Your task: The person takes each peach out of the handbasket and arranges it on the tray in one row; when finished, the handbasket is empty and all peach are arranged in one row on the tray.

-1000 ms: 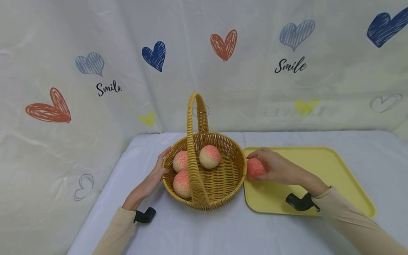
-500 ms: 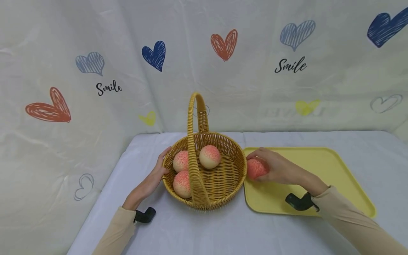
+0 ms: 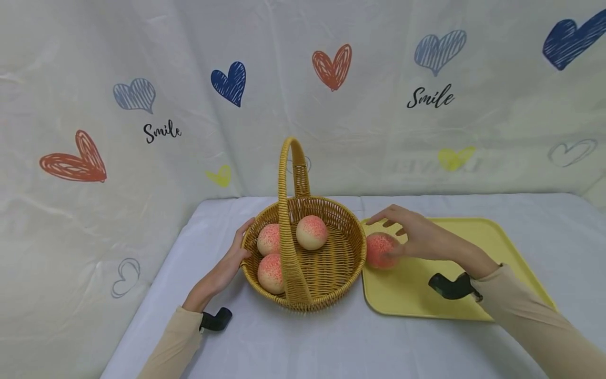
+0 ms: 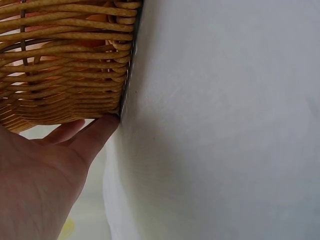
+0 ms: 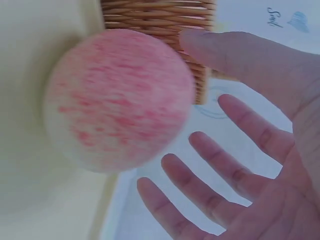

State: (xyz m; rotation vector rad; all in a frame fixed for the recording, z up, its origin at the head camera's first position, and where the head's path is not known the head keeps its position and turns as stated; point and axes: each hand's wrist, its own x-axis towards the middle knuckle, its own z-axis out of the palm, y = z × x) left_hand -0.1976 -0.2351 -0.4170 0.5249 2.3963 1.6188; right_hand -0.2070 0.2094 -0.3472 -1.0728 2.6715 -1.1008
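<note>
A wicker basket [image 3: 303, 306] with a tall arched handle holds three pink-and-cream peaches, two at the left and one peach [image 3: 312, 232] farther back. My left hand [image 3: 226, 268] holds the basket's left side, thumb over the rim and fingers along the outside. The left wrist view shows fingertips at the bottom edge of the basket wall [image 4: 60, 90]. Another peach [image 3: 381, 250] sits at the left end of the yellow tray [image 3: 426, 295], close by the basket. My right hand [image 3: 423, 237] is spread around this peach, its four fingers clear of it in the right wrist view.
A white cloth [image 3: 331, 347] covers the table. Behind it hangs a pale backdrop [image 3: 379, 131] printed with hearts and words. The arched basket handle [image 3: 284, 210] rises high in front of the peaches.
My right hand loosens from the peach on the tray: its fingers straighten and lift up and away. The peach stays on the tray. The left hand and basket keep still.
</note>
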